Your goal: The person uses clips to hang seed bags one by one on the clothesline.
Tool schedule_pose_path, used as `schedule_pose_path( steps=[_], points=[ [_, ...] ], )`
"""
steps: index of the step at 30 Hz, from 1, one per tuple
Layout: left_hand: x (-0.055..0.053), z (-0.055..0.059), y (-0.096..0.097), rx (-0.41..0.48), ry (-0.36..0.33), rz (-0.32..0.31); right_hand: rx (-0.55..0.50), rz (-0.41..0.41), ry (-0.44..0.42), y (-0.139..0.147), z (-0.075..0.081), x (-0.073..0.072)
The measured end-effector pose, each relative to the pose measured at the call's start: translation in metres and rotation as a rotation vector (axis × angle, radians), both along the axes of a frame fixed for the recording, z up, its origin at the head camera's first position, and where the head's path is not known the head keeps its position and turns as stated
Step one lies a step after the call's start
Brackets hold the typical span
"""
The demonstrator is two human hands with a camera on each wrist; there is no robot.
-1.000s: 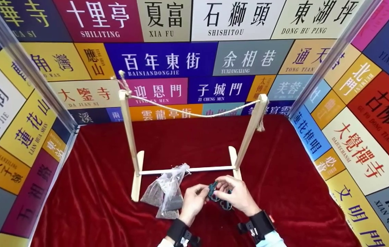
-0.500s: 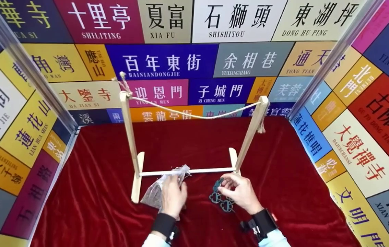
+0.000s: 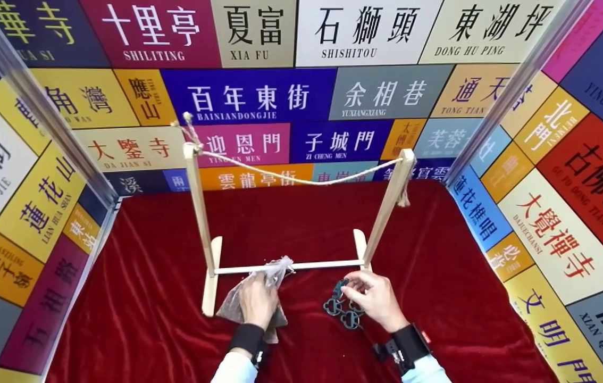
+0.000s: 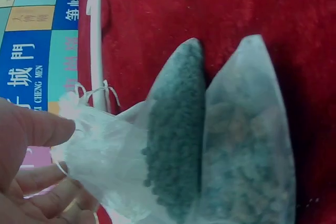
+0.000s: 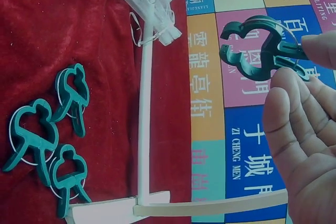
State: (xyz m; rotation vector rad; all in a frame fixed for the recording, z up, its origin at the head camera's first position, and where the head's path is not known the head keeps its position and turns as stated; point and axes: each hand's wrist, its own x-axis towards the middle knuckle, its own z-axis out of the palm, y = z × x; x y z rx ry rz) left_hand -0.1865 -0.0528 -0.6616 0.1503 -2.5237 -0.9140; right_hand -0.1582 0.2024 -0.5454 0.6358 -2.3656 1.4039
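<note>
I see left hand at neck of translucent white mesh pouch, thumb and fingers parted; contact unclear. Right hand pinches green plastic spring clip near 3 matching clips on red velvet cloth.

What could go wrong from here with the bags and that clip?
The gathered tops of the sheer bags lie at the crossbar; their loose strings might catch if the left hand lifts them. The right hand pinches the green clip only by its handles, so it could twist or slip. The rope sags between the posts, so anything hung there might slide toward the middle.
</note>
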Motion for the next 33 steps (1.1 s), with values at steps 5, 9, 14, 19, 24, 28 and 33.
schedule_pose_path(
  steps=[5, 9, 14, 19, 24, 28, 33],
  points=[
    [0.0, 0.004, 0.001, 0.046, 0.038, -0.008, -0.001, -0.029, -0.019, 0.001, 0.0, 0.001],
    [0.006, 0.013, 0.001, 0.105, 0.038, -0.026, 0.003, -0.013, -0.034, 0.004, 0.003, 0.003],
    [0.019, 0.029, -0.001, 0.127, 0.077, -0.073, 0.01, 0.024, -0.036, 0.008, 0.008, 0.005],
    [0.032, 0.043, -0.001, 0.12, 0.107, -0.118, 0.004, 0.033, -0.031, 0.009, 0.012, 0.006],
    [0.037, 0.055, 0.001, 0.136, 0.107, -0.144, -0.005, 0.023, 0.014, 0.008, 0.013, 0.006],
    [0.036, 0.068, 0.006, 0.161, 0.129, -0.177, -0.004, 0.035, 0.066, 0.008, 0.019, 0.004],
    [0.03, 0.091, 0.014, 0.18, 0.19, -0.234, -0.002, 0.041, 0.173, 0.009, 0.041, 0.0]
  ],
)
